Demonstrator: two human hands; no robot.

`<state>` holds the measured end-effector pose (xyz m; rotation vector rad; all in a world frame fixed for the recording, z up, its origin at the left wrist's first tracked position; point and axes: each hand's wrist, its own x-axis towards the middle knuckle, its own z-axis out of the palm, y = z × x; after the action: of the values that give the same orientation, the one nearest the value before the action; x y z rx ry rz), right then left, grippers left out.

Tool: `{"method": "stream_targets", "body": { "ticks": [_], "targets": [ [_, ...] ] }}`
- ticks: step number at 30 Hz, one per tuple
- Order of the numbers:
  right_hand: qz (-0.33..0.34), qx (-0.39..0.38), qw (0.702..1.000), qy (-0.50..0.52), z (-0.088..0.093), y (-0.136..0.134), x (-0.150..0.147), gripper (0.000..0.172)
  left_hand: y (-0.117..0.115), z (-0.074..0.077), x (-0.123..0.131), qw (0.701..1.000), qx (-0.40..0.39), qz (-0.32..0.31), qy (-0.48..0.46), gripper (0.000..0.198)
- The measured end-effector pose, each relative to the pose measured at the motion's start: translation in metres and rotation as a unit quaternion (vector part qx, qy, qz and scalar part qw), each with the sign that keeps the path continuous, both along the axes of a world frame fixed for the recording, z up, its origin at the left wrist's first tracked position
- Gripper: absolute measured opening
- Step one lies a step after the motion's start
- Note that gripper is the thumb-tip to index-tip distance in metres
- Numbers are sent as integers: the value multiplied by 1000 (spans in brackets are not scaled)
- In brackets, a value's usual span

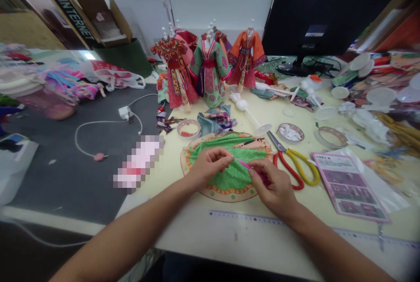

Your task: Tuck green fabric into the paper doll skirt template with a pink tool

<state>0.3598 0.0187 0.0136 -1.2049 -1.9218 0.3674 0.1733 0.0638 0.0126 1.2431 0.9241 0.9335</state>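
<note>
My right hand (274, 183) grips a slim pink pen-like tool (244, 164), whose narrow tip points left. Opposite it, my left hand (210, 163) is closed in a pinch at that tip; whatever lies between its fingers is too small to make out. Under both hands a green piece of cloth (229, 179) with an orange and beige patterned border is spread on the table. Scissors (288, 159) with one red and one yellow handle lie just right of the cloth, their blades pointing to the upper left.
Doll-sized robes (210, 72) on stands rise behind the cloth. Tape rolls (188, 129), a white doll stand (251, 113) and a pink printed card (351, 185) lie around it. A ruler strip (256, 219) runs along the front. Left are a blurred-out phone-shaped item (139, 161) and a cable (77, 135).
</note>
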Motion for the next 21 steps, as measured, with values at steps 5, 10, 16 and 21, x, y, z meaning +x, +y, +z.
{"method": "stream_targets", "body": {
  "ticks": [5,10,16,21],
  "targets": [
    [3,4,1000,-3,0,-1,0,9,0,0,0,1000,3,-3,7,25],
    [0,2,1000,3,0,-1,0,9,0,0,1,1000,4,-8,16,25],
    [4,-11,1000,23,0,0,-1,9,-1,-1,1,1000,8,-10,22,24],
    [11,-73,995,66,1,1,0,11,1,-2,0,997,42,19,67,22]
  ]
}}
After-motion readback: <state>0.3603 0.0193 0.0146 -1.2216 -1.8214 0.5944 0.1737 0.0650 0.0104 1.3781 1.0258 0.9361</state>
